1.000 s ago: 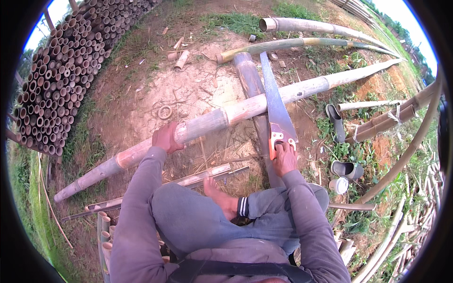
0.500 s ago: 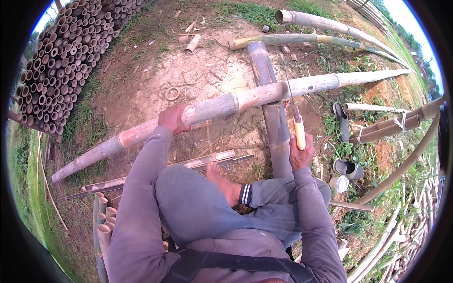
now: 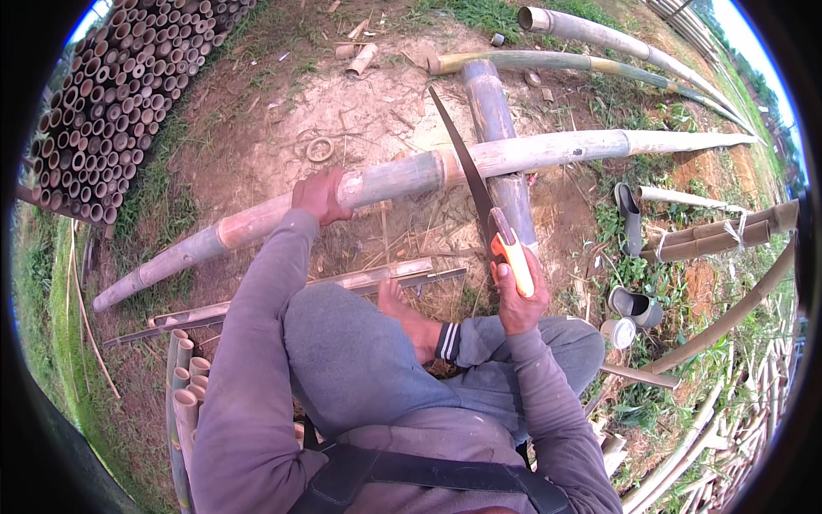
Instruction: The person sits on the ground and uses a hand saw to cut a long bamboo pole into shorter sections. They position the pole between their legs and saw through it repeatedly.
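Note:
A long, pale bamboo pole [image 3: 398, 178] lies slantwise in front of me, resting across a thicker, dark bamboo log [image 3: 494, 111]. My left hand [image 3: 320, 197] is closed over the pole left of the log. In my right hand [image 3: 524, 300] is a handsaw [image 3: 511, 259], gripped by its orange handle. Its long dark blade slants up and left across the pole, close to where the log passes underneath, and the tip reaches beyond the pole's far side. Whether the teeth touch the bamboo I cannot tell.
Stacked cut bamboo [image 3: 103, 111] fills the far left. Two more poles [image 3: 591, 34] lie at the far right. Dark shoes [image 3: 628, 218] and a white cup [image 3: 618, 332] are on the right. Split bamboo strips [image 3: 368, 278] lie near my bare foot [image 3: 409, 325].
My right hand has moved left with the saw. Its blade, earlier nearly edge-on, now shows its broad side and leans left. My left hand keeps its hold on the pole.

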{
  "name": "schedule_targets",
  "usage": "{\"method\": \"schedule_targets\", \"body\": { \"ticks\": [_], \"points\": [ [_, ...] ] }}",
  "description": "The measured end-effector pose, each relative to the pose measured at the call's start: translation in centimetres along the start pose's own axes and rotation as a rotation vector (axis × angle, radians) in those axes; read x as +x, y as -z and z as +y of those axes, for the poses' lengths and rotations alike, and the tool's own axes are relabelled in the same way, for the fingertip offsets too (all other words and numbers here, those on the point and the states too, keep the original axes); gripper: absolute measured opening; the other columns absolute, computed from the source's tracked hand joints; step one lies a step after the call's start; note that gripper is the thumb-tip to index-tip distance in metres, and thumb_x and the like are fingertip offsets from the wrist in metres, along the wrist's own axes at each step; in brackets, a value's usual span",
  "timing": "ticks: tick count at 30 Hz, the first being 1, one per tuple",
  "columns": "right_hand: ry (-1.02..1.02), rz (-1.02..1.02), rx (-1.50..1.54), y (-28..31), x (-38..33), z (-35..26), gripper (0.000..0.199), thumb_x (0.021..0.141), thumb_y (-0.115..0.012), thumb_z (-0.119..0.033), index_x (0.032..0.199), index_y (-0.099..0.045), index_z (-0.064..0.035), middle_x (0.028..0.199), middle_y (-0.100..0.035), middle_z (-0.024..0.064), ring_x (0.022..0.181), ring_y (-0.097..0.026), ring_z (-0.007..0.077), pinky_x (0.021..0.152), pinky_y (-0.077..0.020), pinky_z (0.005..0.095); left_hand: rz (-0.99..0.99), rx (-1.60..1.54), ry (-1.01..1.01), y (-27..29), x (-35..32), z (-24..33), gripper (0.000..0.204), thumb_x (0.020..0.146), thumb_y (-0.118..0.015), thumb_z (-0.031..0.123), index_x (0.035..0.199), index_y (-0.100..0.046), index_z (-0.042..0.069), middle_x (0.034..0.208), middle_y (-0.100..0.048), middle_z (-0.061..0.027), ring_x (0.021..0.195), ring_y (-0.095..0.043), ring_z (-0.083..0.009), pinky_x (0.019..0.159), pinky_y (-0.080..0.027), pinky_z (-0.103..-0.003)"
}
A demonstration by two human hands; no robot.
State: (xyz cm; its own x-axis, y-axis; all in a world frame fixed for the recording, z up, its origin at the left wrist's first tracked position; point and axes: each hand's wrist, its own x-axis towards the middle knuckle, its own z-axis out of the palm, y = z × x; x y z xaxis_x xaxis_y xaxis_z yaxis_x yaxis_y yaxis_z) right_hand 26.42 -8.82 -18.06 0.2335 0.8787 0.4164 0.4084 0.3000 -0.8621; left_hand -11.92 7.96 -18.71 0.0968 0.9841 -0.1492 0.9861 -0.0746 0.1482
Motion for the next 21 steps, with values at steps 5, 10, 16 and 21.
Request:
{"method": "schedule_targets", "body": {
  "ticks": [5,10,16,21],
  "points": [
    [-0.179,0.022,0.175,-0.32,-0.66,0.08,0.047,0.095,-0.076,-0.009,0.137,-0.061,0.0075,0.131,-0.069,0.0207,0.121,-0.068,0.0282,0.102,-0.0536,0.0379,-0.053,-0.021,0.02,0.24,0.0,0.11,0.083,0.065,-0.092,0.045,0.133,-0.057,0.016,0.127,-0.066,-0.0157,0.123,-0.062,-0.0364,0.104,-0.048,-0.048],
    [-0.06,-0.014,0.026,-0.15,-0.65,0.01,0.05,0.098,-0.076,-0.016,0.14,-0.059,0.006,0.132,-0.066,0.0139,0.116,-0.067,0.0201,0.096,-0.0571,0.0315,-0.046,-0.013,0.024,0.55,0.02,0.27,0.087,0.063,-0.092,0.042,0.139,-0.056,0.017,0.123,-0.068,-0.0166,0.118,-0.065,-0.0367,0.101,-0.05,-0.047],
    [-0.035,-0.032,-0.052,0.02,-0.56,-0.23,0.048,0.097,-0.074,-0.012,0.139,-0.059,0.0068,0.133,-0.067,0.0212,0.12,-0.067,0.0279,0.1,-0.0541,0.0379,-0.041,-0.018,0.029,0.28,0.03,0.21,0.086,0.063,-0.091,0.041,0.138,-0.057,0.018,0.123,-0.068,-0.0156,0.118,-0.065,-0.0358,0.101,-0.05,-0.047],
    [-0.146,-0.03,0.13,-0.31,-0.76,-0.3,0.05,0.101,-0.069,-0.019,0.143,-0.057,0.0063,0.135,-0.066,0.0218,0.122,-0.066,0.0287,0.101,-0.0534,0.0381,-0.05,-0.025,0.024,0.56,-0.03,0.29,0.086,0.063,-0.091,0.04,0.138,-0.057,0.018,0.122,-0.068,-0.015,0.117,-0.065,-0.0354,0.101,-0.05,-0.047]
  ]
}}
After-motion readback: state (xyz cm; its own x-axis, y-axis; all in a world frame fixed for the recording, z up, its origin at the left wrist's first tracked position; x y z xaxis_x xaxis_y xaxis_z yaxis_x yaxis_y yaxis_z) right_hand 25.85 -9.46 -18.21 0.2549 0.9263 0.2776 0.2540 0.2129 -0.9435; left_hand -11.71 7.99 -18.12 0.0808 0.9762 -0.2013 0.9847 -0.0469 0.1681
